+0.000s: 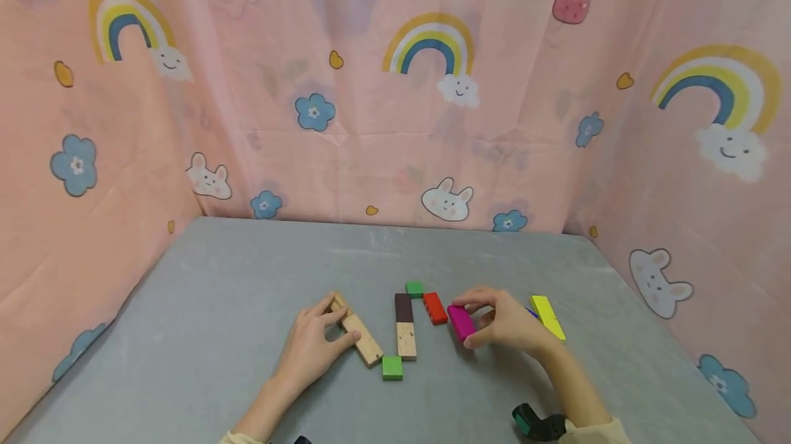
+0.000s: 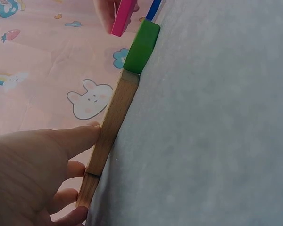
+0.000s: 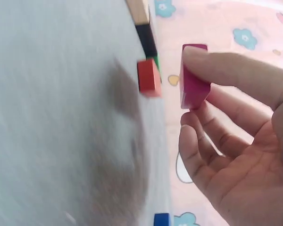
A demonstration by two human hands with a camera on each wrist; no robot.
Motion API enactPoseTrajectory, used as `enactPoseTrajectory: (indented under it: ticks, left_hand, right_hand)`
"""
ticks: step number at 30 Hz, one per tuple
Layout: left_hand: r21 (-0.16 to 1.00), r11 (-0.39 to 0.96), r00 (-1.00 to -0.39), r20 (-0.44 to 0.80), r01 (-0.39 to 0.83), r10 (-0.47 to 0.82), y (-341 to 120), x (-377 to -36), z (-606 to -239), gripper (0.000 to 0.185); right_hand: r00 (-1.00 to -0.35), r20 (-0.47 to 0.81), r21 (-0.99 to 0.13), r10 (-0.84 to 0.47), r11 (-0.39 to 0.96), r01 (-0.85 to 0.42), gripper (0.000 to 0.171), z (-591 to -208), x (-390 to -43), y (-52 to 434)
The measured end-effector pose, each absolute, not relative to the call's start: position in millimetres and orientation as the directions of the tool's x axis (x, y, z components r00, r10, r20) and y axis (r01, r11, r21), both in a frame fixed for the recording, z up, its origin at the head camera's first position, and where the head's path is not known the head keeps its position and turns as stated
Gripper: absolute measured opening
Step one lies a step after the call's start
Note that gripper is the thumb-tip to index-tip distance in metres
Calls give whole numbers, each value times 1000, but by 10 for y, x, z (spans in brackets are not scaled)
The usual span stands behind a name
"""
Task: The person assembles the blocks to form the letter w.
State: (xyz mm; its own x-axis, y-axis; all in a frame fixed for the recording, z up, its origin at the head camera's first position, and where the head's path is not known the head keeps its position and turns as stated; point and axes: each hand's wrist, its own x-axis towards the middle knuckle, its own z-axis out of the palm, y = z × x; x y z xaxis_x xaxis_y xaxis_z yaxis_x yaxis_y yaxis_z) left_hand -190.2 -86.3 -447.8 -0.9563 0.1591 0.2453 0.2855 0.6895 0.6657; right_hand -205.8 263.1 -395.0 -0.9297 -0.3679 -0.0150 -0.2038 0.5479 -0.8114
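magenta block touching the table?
Apart. Right wrist view shows the magenta block pinched by the right hand, with wall showing between it and the table.

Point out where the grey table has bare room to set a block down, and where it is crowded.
Bare grey table runs wide between the curtain and the blocks, and also left of the left hand. It is crowded between the left hand's wooden blocks and the yellow block: dark-and-wood strip, green blocks, red block, and the magenta block in the right hand.
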Motion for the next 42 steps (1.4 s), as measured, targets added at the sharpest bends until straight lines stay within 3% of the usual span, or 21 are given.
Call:
enactPoseTrajectory:
  ticks: [11, 42]
  left_hand:
    - [655, 704, -959, 239, 275, 153, -857, -1898, -4471, 57]
    - [660, 700, -960, 234, 273, 154, -865, -1895, -4473, 58]
  right_hand:
    - [-969, -65, -826, -238, 557, -81, 64, -4105, -1934, 2445]
    - [-950, -75, -877, -302, 474, -82, 73, -4195, -1952, 2427]
